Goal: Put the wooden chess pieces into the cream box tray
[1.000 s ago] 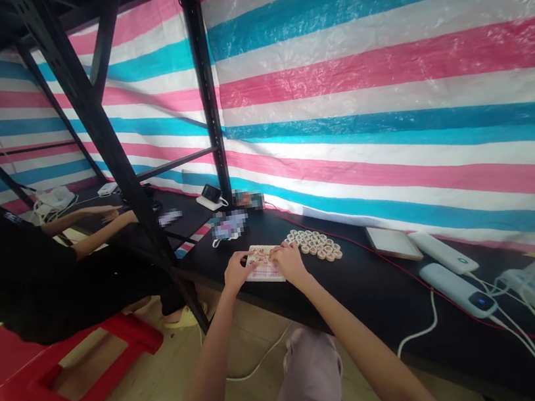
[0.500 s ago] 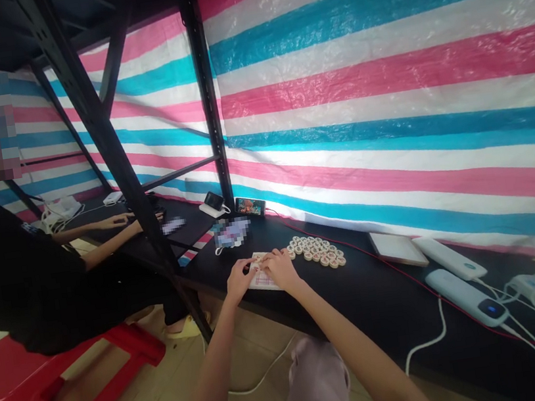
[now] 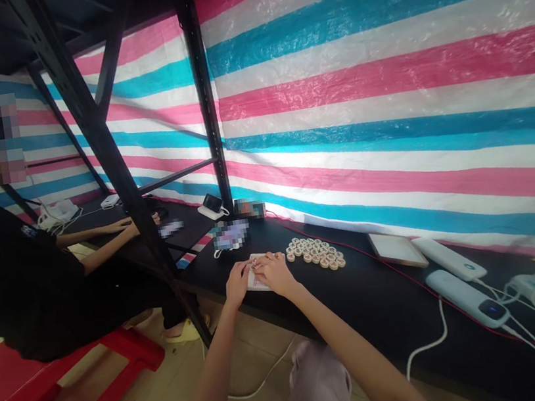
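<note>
A small white board (image 3: 258, 284) printed with a pinkish-red grid lies on the black table between my hands. At its left side, my left hand (image 3: 238, 284) has its fingers drawn together near the upper left corner. What they hold, if anything, is too small to make out. My right hand (image 3: 276, 274) rests over the right part of the board, fingers apart and bent down towards its surface, hiding much of it. Small reddish marks or pieces show by the fingertips. Just right of that hand, several round wooden Chinese chess pieces (image 3: 314, 251) form a loose cluster.
A flat white box (image 3: 398, 249), a white power bank (image 3: 449, 258) and a light-blue one (image 3: 465, 297) lie to the right among cables. A propped phone (image 3: 249, 208) stands behind. A black metal post (image 3: 107, 156) separates me from a seated person (image 3: 14, 276) at left.
My right hand's fingers have spread and flattened over the board. My left fingers have closed up, and the gap between them is gone. The chess piece cluster has stayed put.
</note>
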`<state>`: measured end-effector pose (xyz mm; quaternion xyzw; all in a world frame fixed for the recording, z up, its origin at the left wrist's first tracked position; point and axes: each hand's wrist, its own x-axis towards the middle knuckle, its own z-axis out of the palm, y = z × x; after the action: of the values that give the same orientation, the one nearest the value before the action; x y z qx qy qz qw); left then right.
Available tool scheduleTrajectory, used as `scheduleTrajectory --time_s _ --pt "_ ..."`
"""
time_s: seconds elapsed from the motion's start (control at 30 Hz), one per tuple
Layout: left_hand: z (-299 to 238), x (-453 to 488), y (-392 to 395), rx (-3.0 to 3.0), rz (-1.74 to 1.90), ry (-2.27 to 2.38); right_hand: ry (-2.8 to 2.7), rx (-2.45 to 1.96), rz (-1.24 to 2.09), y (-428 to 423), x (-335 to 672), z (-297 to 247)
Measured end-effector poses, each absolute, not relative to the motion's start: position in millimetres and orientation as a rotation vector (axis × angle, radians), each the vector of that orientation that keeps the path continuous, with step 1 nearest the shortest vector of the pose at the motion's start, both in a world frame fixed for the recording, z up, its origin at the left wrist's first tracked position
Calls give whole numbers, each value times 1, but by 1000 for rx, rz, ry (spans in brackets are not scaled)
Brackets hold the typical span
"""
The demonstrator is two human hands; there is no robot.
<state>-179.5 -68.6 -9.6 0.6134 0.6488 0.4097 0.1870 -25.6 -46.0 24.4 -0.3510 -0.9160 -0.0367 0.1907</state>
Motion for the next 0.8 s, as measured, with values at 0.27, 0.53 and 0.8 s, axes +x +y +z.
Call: scheduleTrajectory --time_s 0.27,0.53,0.8 --pt "-10 -181 -67 1686 1133 1856 -2390 -1070 -77 -40 -12 26" --pt "-8 -180 -67 1678 1098 1916 -2310 -1388 -239 -28 60 9" --pt "-8 -179 -69 1691 1096 1933 -2368 -1283 -219 -50 78 5"
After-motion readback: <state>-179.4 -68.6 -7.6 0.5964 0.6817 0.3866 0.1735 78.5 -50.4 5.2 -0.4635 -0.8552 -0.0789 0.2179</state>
